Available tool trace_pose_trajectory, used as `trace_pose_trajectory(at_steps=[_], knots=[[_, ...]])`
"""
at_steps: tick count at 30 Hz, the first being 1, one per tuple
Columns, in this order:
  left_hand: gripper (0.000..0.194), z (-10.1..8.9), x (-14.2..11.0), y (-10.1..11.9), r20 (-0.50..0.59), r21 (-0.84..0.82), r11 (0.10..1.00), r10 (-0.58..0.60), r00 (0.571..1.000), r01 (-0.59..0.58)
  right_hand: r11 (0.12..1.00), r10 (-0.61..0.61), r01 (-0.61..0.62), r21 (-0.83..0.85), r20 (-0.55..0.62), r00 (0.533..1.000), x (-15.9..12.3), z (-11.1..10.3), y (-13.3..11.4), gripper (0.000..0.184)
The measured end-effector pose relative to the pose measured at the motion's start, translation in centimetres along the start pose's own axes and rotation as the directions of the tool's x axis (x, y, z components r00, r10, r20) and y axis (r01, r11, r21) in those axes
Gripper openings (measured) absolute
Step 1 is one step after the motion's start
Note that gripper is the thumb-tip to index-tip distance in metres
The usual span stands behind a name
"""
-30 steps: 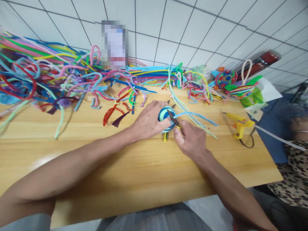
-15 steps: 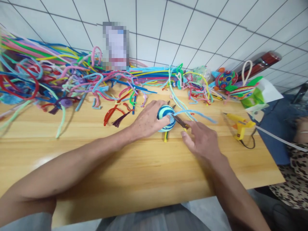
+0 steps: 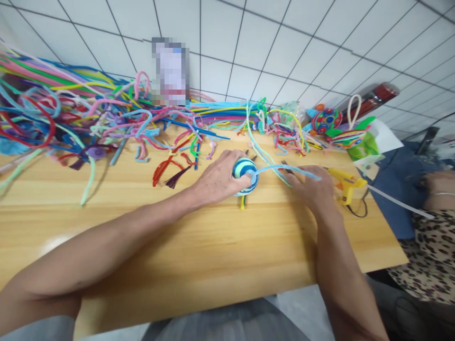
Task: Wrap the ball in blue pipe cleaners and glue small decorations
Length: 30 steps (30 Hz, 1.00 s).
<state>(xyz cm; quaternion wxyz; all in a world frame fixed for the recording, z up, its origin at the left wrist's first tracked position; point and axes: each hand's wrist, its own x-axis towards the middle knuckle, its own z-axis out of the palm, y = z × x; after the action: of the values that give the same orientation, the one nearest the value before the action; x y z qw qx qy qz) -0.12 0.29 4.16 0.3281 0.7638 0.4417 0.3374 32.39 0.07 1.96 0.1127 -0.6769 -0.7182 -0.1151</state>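
- The surface (image 3: 199,255) spans the lower and middle frame, with the ball near its centre.
- The left hand (image 3: 222,177) is on the ball's left: its fingers curl round the far left side, closed on it, with the thumb across the top.
- The right hand (image 3: 314,189) lies right of centre, well apart from the ball; its fingers are partly curled about a dark tool, and whether they grip it or only touch it I cannot tell.
- The glue gun (image 3: 350,183) sits just beyond that hand, toward the right edge.
- The ball (image 3: 242,166), striped blue and pale green, lies left of the right fingers, so the left hand is far nearer.
- The blue strand (image 3: 279,166) is the link between the two sides: its long axis bows rightward from beside the left thumb, its free end crossing in front of the right hand (touching or merely overlapping, I cannot tell).
- The tool (image 3: 286,166) shows only its tips, pointing upper left.
- A yellow stub (image 3: 242,203) shows just below the ball.
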Motion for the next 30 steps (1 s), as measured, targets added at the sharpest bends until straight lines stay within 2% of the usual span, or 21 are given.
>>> trace_pose_trajectory(at_steps=[2,4,6,8,11,15,18,21,23,25,27,30], knots=[[0.036,0.1,0.1,-0.1,-0.033,-0.03,0.999,-0.018,0.999,0.017,0.996,-0.023,0.029,0.084,-0.068,0.997,-0.4,0.1,-1.5,0.044],[0.034,-0.2,0.5,-0.2,-0.091,-0.102,0.994,-0.047,0.995,0.037,0.973,-0.032,0.047,0.225,-0.072,0.997,-1.0,-0.1,-3.7,0.035],[0.031,-1.1,1.1,-0.5,-0.152,-0.223,0.973,-0.089,0.984,0.054,0.925,-0.048,0.043,0.378,0.003,0.999,-1.7,-0.7,-6.4,0.031],[0.029,-2.3,1.8,-0.8,-0.21,-0.343,0.938,-0.135,0.968,0.057,0.889,-0.072,0.008,0.458,0.123,0.99,-2.3,-1.3,-9.0,0.032],[0.029,-3.6,2.4,-1.3,-0.296,-0.415,0.909,-0.183,0.937,0.046,0.915,-0.048,-0.077,0.396,0.297,0.954,-2.6,-2.3,-12.3,0.037],[0.027,-3.8,2.6,-1.9,-0.307,-0.414,0.908,-0.214,0.927,0.072,0.971,0.005,-0.117,0.209,0.472,0.881,-2.0,-3.1,-14.7,0.047],[0.027,-3.6,2.5,-1.9,-0.297,-0.395,0.915,-0.218,0.93,0.088,0.996,0.047,-0.08,0.044,0.505,0.862,-1.3,-3.4,-15.1,0.039],[0.03,-3.8,2.5,-1.8,-0.296,-0.398,0.913,-0.224,0.928,0.093,0.998,0.039,-0.003,-0.07,0.524,0.851,-0.8,-3.7,-14.1,0.029],[0.03,-4.1,2.5,-1.7,-0.295,-0.406,0.909,-0.228,0.928,0.094,0.994,0.029,0.027,-0.101,0.515,0.857,-0.9,-3.8,-12.9,0.027],[0.028,-4.3,2.5,-1.7,-0.302,-0.401,0.912,-0.227,0.926,0.093,0.995,0.013,0.034,-0.093,0.462,0.887,-1.6,-3.6,-11.9,0.027],[0.026,-4.4,2.6,-1.8,-0.314,-0.389,0.916,-0.227,0.922,0.093,0.998,-0.048,0.063,-0.028,0.38,0.924,-2.6,-3.0,-11.3,0.04],[0.024,-4.3,2.7,-2.0,-0.319,-0.379,0.919,-0.236,0.918,0.104,0.984,-0.175,0.157,0.086,0.269,0.947,-4.4,-1.8,-11.4,0.075]])
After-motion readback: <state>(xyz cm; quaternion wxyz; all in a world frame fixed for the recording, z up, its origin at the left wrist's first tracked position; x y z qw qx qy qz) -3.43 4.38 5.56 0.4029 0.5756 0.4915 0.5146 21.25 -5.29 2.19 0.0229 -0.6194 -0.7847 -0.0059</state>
